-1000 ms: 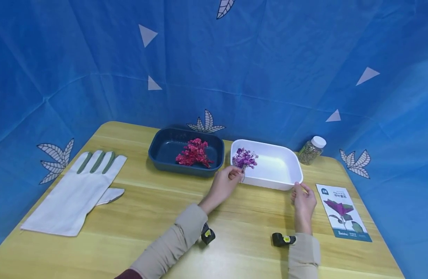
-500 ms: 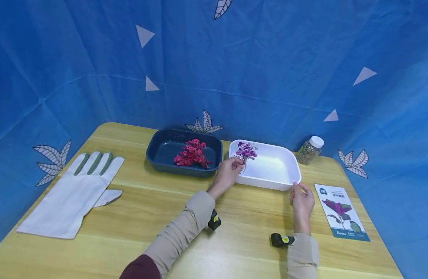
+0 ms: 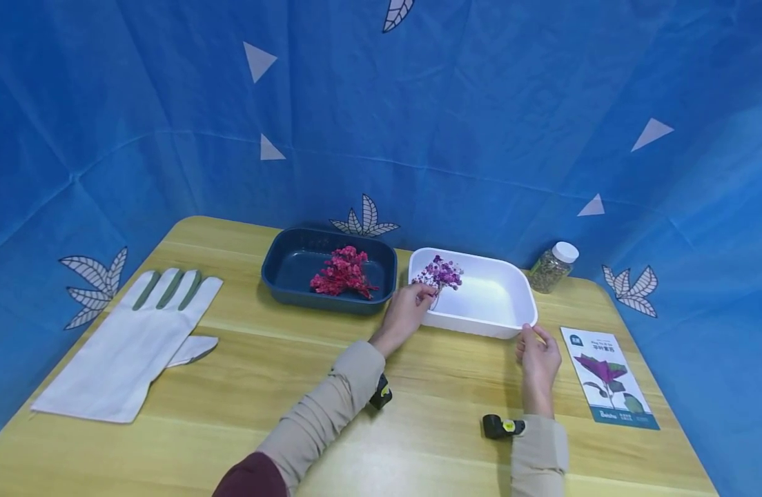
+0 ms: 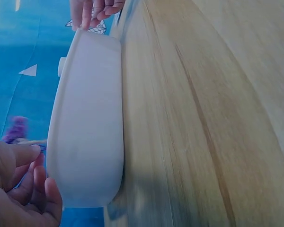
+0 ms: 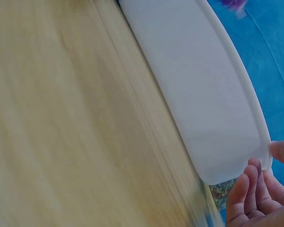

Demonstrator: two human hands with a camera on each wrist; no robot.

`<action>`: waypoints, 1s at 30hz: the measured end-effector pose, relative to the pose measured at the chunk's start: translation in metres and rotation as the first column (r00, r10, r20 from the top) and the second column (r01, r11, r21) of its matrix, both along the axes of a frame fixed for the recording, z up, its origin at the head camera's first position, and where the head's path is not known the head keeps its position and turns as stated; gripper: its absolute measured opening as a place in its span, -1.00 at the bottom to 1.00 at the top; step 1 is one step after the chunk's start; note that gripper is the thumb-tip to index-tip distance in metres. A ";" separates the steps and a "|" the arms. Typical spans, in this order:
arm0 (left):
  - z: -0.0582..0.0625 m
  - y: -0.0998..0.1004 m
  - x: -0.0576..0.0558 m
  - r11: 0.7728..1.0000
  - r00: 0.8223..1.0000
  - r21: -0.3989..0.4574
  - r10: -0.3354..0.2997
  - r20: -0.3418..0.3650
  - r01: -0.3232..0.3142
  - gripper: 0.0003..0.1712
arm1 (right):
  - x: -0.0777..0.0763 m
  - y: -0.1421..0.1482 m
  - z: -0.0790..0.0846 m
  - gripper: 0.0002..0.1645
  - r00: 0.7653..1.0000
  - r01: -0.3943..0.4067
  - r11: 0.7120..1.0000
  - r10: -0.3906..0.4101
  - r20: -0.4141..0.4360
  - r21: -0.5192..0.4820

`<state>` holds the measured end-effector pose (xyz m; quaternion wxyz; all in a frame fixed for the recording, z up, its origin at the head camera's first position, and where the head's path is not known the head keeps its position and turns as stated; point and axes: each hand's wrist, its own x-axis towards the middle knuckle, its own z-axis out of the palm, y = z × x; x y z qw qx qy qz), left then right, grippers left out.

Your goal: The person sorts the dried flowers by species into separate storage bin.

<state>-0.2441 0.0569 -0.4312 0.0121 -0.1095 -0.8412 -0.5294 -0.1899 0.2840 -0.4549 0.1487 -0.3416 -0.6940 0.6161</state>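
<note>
My left hand (image 3: pixel 407 312) pinches the thin stems of a small bunch of purple dried flowers (image 3: pixel 442 272) between thumb and forefinger. The blossoms hang over the left end of a white rectangular tray (image 3: pixel 489 330). In the left wrist view, the purple flowers (image 4: pixel 18 128) show beyond the tray's rim, above the thumb. At the tray's front right corner, my right hand (image 3: pixel 538 359) grips the rim with thumb and fingers. The right wrist view shows the fingers (image 5: pixel 253 182) below that rim, against the outer wall.
A dark blue tray (image 3: pixel 319 301) holding pink-red dried flowers (image 3: pixel 344 271) stands left of the white one. A white glove (image 3: pixel 126 352) lies far left. At right are a white-capped jar (image 3: pixel 551 269) and a plant-picture packet (image 3: pixel 607 376). A blue cloth backdrop (image 3: pixel 455 138) rises behind the table.
My left hand has moved slightly up and right, bringing the purple flowers further over the white tray, and their heads now lean more to the right. The right hand stays at the corner.
</note>
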 end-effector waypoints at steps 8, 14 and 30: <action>0.000 -0.003 0.003 1.000 1.000 0.013 0.002 -0.028 -0.002 -0.76 | 0.000 -0.001 -0.001 -0.42 1.000 -0.008 1.000 0.008 -0.009 0.000; -0.004 -0.006 0.004 1.000 0.999 0.027 -0.007 -0.033 0.008 -0.75 | -0.001 -0.001 -0.001 -0.45 1.000 -0.001 1.000 0.000 -0.005 -0.004; -0.008 -0.017 0.022 0.998 0.997 0.061 -0.022 -0.078 0.027 -0.77 | 0.004 0.004 -0.001 -0.34 1.000 -0.027 1.000 0.027 0.003 0.003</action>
